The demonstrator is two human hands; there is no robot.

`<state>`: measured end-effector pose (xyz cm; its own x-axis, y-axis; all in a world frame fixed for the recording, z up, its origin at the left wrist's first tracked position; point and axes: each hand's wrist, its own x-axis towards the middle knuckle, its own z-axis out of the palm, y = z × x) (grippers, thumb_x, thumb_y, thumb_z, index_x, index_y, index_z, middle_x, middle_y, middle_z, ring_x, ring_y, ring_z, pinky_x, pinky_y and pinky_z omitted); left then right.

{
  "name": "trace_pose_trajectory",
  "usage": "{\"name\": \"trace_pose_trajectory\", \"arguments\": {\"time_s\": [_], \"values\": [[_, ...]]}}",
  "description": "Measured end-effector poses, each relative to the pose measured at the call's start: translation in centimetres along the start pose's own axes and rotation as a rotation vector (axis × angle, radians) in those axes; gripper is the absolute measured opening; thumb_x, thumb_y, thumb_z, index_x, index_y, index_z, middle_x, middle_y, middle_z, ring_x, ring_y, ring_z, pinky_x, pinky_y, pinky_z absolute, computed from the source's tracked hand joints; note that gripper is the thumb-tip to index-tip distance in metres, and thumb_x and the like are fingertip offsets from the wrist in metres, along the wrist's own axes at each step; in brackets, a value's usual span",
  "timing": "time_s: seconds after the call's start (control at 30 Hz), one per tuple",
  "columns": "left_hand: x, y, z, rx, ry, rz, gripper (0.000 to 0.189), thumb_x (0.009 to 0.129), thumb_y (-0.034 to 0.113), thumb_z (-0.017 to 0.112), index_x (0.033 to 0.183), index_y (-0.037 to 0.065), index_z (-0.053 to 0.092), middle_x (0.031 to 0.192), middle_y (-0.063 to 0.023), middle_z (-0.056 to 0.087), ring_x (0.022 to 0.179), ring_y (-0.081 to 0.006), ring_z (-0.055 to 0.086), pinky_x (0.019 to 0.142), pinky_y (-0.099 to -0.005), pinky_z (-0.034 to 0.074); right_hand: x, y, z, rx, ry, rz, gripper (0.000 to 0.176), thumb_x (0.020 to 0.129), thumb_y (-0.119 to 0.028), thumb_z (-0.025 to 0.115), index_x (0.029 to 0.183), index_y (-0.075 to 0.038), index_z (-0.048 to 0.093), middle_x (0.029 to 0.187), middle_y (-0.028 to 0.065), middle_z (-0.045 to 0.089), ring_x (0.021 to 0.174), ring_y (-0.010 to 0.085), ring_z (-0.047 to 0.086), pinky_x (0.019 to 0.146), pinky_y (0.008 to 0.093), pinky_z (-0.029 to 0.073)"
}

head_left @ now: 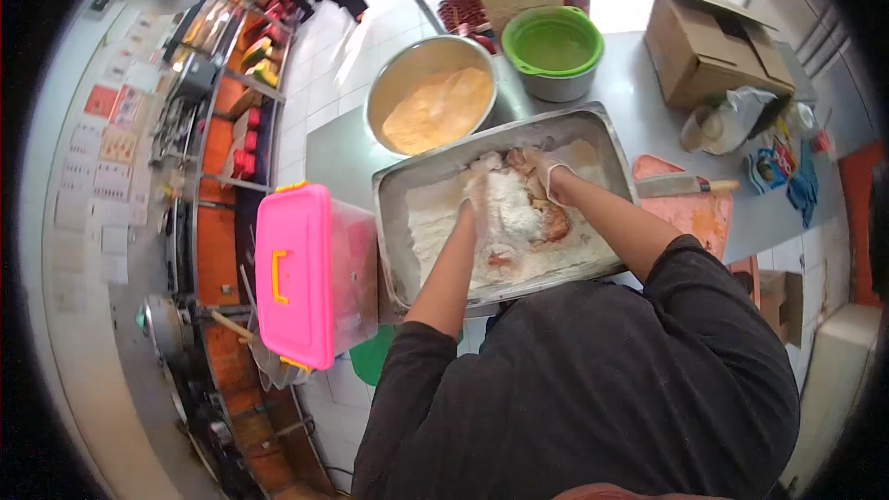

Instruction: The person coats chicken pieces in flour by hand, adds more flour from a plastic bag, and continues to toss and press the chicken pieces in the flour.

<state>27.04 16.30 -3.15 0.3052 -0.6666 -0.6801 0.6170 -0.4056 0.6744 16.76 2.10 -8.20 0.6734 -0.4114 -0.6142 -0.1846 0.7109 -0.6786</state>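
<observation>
A wide metal tray (pixel 614 153) holds white flour (pixel 435 231) with pieces of what looks like raw meat (pixel 554 222) heaped in its middle, partly coated. My left hand (pixel 476 193) is down in the tray at the left side of the heap, dusted white, its fingers hidden by flour. Across the heap, my right hand (pixel 546 172), in a thin clear glove, reaches to the upper right side, with its fingertips among the reddish-brown pieces. The heap lies between both hands, and I cannot tell whether either one grips a piece.
Behind the tray stand a metal bowl (pixel 372 106) of orange-tinted powder and a green basin (pixel 519 69). A knife (pixel 671 185) lies on a pink board (pixel 694 218) at right, below a cardboard box (pixel 694 60). Close at left is a pink-lidded bin (pixel 296 315).
</observation>
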Motion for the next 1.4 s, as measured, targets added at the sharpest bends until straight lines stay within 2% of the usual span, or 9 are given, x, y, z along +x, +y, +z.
{"name": "trace_pose_trajectory", "arguments": {"time_s": [0.07,0.17,0.27,0.33,0.53,0.63,0.93,1.1,1.4], "values": [[-0.4,-0.2,2.1,-0.021,-0.082,0.007,0.070,0.088,0.059,0.048,0.137,0.009,0.042,0.132,-0.0113,0.050,0.123,-0.0270,0.044,0.100,-0.0440,0.038,-0.3,-0.5,0.9,-0.122,-0.045,0.176,0.054,0.091,-0.051,0.048,0.118,-0.006,0.057,0.107,0.0095,0.061,0.090,0.0207,0.058,0.078,0.0367,0.048],[-1.8,0.8,3.0,-0.018,-0.125,0.024,0.072,0.088,0.059,0.049,0.138,0.009,0.040,0.135,-0.0120,0.047,0.126,-0.0281,0.042,0.101,-0.0455,0.037,3.3,4.3,1.9,-0.285,-0.109,-0.111,0.060,0.090,-0.053,0.050,0.126,-0.005,0.054,0.113,0.0076,0.060,0.102,0.0201,0.056,0.089,0.0351,0.043],[-1.4,1.3,-0.1,0.007,-0.139,-0.026,0.073,0.087,0.059,0.049,0.140,0.009,0.038,0.138,-0.0127,0.045,0.128,-0.0291,0.040,0.102,-0.0469,0.036,-3.0,1.3,4.8,-0.420,0.181,0.017,0.052,0.088,-0.054,0.053,0.108,-0.006,0.061,0.094,0.0076,0.064,0.083,0.0192,0.058,0.075,0.0339,0.047],[0.6,0.1,-3.8,0.001,-0.115,-0.020,0.077,0.086,0.059,0.054,0.141,0.008,0.036,0.142,-0.0126,0.040,0.131,-0.0274,0.036,0.107,-0.0449,0.029,-2.5,1.3,4.1,-0.359,-0.062,0.072,0.055,0.086,-0.052,0.057,0.113,-0.004,0.060,0.097,0.0089,0.064,0.084,0.0197,0.058,0.075,0.0335,0.046],[-3.2,2.0,-5.7,0.209,0.202,0.101,0.077,0.084,0.061,0.056,0.141,0.011,0.038,0.140,-0.0089,0.042,0.127,-0.0240,0.039,0.106,-0.0405,0.030,-6.7,-5.1,2.4,-1.732,-0.300,-0.413,0.043,0.092,-0.043,0.045,0.119,-0.012,0.056,0.114,0.0177,0.060,0.102,0.0340,0.059,0.085,0.0410,0.046],[-3.5,1.7,-4.8,0.122,0.213,0.093,0.072,0.085,0.063,0.053,0.136,0.013,0.044,0.132,-0.0079,0.050,0.118,-0.0243,0.048,0.102,-0.0386,0.037,-8.7,-5.1,4.1,-1.495,-0.030,-0.379,0.044,0.094,-0.041,0.039,0.124,-0.013,0.054,0.127,0.0188,0.054,0.112,0.0349,0.055,0.093,0.0394,0.044],[-4.0,-1.9,4.9,-0.543,-0.053,0.303,0.053,0.093,0.058,0.041,0.120,0.014,0.054,0.100,-0.0047,0.062,0.089,-0.0216,0.060,0.081,-0.0358,0.049,-7.4,1.2,8.7,-1.494,-0.283,-0.507,0.051,0.097,-0.044,0.030,0.134,-0.011,0.044,0.146,0.0176,0.034,0.133,0.0324,0.035,0.110,0.0452,0.025],[1.5,-5.1,-3.7,-0.607,-0.548,0.285,0.052,0.096,0.052,0.040,0.125,0.011,0.050,0.109,-0.0073,0.058,0.098,-0.0220,0.056,0.086,-0.0388,0.046,-7.0,4.0,11.1,-1.497,-0.230,-0.624,0.055,0.097,-0.048,0.028,0.138,-0.013,0.039,0.147,0.0167,0.033,0.135,0.0298,0.031,0.111,0.0481,0.019],[-3.9,-2.9,1.6,-0.376,-0.326,0.401,0.063,0.094,0.051,0.044,0.140,0.009,0.036,0.135,-0.0112,0.045,0.122,-0.0261,0.045,0.100,-0.0421,0.039,-4.4,3.0,7.6,-1.232,0.146,-0.807,0.064,0.095,-0.056,0.026,0.145,-0.017,0.030,0.149,0.0150,0.030,0.139,0.0250,0.026,0.113,0.0535,0.008]]}}
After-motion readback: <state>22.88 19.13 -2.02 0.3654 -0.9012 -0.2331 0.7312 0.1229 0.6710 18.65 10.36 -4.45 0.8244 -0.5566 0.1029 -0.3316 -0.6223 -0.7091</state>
